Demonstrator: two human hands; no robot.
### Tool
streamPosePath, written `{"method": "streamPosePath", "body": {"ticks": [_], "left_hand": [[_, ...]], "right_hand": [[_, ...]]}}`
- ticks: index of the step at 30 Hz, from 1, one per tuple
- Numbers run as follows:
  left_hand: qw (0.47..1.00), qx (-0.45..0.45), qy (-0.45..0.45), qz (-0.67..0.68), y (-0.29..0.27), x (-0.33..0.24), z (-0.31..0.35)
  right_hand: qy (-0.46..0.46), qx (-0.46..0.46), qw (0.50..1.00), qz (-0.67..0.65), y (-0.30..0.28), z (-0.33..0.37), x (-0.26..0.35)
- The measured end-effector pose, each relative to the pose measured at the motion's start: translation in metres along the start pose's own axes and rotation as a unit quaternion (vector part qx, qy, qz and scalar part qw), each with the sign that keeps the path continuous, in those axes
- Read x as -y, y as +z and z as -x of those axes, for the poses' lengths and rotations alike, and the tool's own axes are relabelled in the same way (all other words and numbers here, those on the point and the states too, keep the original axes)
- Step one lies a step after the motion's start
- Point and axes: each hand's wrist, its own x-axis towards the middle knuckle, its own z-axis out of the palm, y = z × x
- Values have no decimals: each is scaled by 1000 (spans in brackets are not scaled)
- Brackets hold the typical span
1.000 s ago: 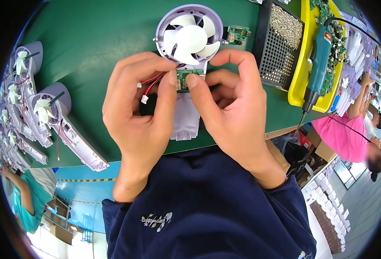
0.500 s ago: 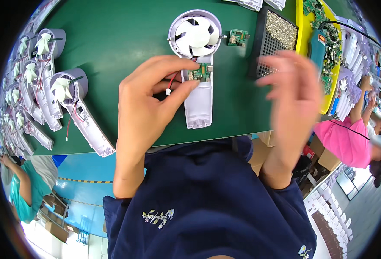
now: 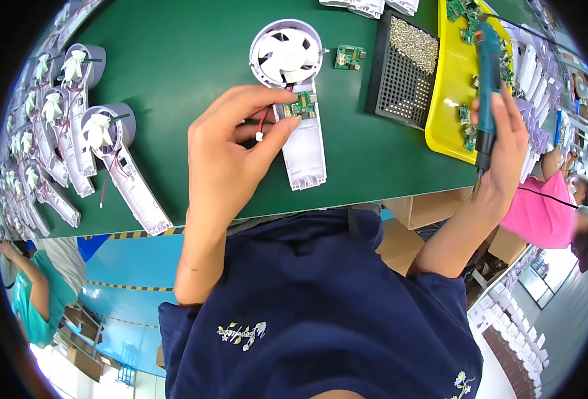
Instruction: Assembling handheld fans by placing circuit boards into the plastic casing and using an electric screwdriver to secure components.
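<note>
In front of me on the green table lies a white handheld-fan shell (image 3: 305, 156) with a white fan wheel (image 3: 286, 56) in its round head. My left hand (image 3: 220, 143) pinches a small green circuit board (image 3: 300, 104) by its side, over the upper part of the shell's handle. Red and black wires with a white plug (image 3: 260, 136) hang beside those fingers. My right hand (image 3: 509, 146) is closed on a teal electric screwdriver (image 3: 487, 80), its tip pointing down toward my wrist. A second circuit board (image 3: 350, 57) lies right of the fan head.
A black perforated tray (image 3: 405, 100) holds many small screws. Beyond it stands a yellow tray (image 3: 450, 143) with green boards. Several fan shells (image 3: 134, 193) with wheels line the left side. More white shells (image 3: 367, 6) lie at the back. Co-workers sit at both sides.
My right hand has moved right, past the screw tray, and has taken hold of the electric screwdriver. My left hand still pinches the circuit board. The view has shifted slightly.
</note>
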Motion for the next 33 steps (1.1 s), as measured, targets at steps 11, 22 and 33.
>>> {"method": "streamPosePath", "body": {"ticks": [11, 22, 33], "left_hand": [[999, -14, -21, 25, -4, -2, 2], [1000, 9, -15, 5, -3, 2, 3], [1000, 6, 8, 20, -5, 4, 2]], "right_hand": [[-234, 266, 780, -515, 103, 35, 35], [-417, 385, 786, -245, 120, 26, 47], [-429, 342, 791, -270, 133, 49, 50]]}}
